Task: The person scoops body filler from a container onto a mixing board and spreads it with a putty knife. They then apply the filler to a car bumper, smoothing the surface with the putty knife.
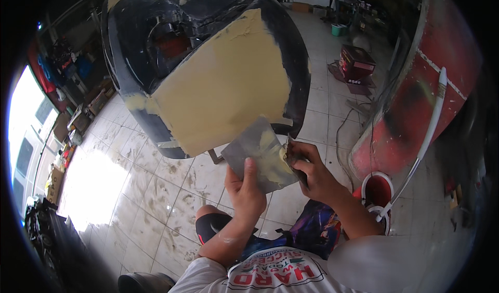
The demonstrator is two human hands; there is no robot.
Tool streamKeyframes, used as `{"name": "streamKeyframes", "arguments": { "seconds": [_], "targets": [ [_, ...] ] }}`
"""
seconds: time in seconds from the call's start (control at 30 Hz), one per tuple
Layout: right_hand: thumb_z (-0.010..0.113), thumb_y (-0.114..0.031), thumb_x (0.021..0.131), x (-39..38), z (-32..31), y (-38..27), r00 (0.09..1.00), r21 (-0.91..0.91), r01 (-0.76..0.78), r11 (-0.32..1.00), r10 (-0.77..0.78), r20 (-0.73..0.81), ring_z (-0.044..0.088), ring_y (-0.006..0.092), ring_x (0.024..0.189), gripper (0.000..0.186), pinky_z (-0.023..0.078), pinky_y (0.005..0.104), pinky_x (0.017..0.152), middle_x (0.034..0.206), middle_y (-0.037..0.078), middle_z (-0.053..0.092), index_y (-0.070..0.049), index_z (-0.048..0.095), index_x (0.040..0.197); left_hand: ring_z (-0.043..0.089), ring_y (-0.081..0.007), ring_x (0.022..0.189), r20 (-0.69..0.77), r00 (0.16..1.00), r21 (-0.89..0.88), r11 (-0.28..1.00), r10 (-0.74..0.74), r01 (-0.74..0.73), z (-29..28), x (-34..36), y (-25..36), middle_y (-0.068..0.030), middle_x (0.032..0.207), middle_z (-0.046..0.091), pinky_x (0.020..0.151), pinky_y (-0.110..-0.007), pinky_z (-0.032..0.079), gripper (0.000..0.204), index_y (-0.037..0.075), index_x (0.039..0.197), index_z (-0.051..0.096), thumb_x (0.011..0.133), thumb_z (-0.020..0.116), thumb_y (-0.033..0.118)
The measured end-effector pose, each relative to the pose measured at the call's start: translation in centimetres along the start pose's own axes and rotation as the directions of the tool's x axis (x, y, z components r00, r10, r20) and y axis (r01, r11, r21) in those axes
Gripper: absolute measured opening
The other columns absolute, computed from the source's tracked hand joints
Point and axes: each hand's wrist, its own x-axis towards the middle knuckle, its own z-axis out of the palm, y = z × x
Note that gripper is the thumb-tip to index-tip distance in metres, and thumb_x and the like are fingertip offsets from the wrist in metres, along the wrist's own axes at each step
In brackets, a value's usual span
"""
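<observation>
My left hand (246,193) grips a flat grey square plate (248,148) by its near left side, thumb lying on top. Smears of pale yellow putty (267,152) cover the plate's right half. In the fingers of my right hand (314,171) is a thin dark putty spreader (289,147), its edge against the plate's right side with putty on it. Just beyond the plate stands a large dark, curved vehicle body part (300,59). A broad layer of yellow-beige filler (223,87) coats its near face.
Right of me lean a red panel (395,121) and a pale pole (431,121) by a red-lined bucket (378,189). A dark red box (357,61) sits farther back near a cable (339,137). Cartons (54,181) line the left side of the tiled floor (148,199).
</observation>
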Motion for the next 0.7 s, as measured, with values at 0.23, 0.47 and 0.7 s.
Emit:
{"name": "streamKeyframes", "arguments": {
  "seconds": [0.23, 0.47, 0.7],
  "targets": [
    [0.08, -0.009, 0.063, 2.1, -5.3, -3.7, 0.996, -0.578, 0.001, 0.816, -0.051, -0.069, 0.062, 0.0303, 0.126, 0.053, 0.042, 0.0524, 0.111, 0.128, 0.002, 0.071, -0.021, 0.081, 0.115, 0.064, -0.0089, 0.07, 0.305, 0.937, 0.701, 0.625, 0.172, -0.343, -0.2, 1.0, 2.8, -0.0092, 0.08, 0.073, 0.066, -0.027, 0.052, 0.021, -0.002, 0.12, 0.069, 0.105, 0.067, 0.013],
    [0.074, 0.0, 0.066, 6.2, -2.1, -2.4, 0.96, -0.596, 0.28, 0.753, -0.199, 0.199, 0.063, 0.0242, 0.126, 0.058, 0.039, 0.0525, 0.116, 0.125, -0.004, 0.07, -0.024, 0.079, 0.118, 0.066, -0.0098, 0.082, 0.152, 0.84, 0.29, 0.789, 0.521, -0.542, -3.2, 0.5, 4.7, -0.0036, 0.094, 0.075, 0.074, -0.027, 0.053, 0.016, -0.004, 0.116, 0.071, 0.106, 0.065, 0.008],
    [0.07, 0.009, 0.066, 21.3, -5.6, 3.3, 0.888, -0.703, 0.307, 0.642, -0.459, -0.031, 0.055, 0.0327, 0.136, 0.081, 0.043, 0.0494, 0.113, 0.14, 0.004, 0.061, -0.027, 0.072, 0.139, 0.048, -0.016, 0.138, 0.344, 0.937, 0.42, 0.902, -0.053, -0.103, -8.9, 3.2, -2.6, -0.0172, 0.162, 0.046, 0.111, -0.033, 0.041, 0.039, -0.005, 0.143, 0.06, 0.11, 0.061, 0.015]
  ]
}}
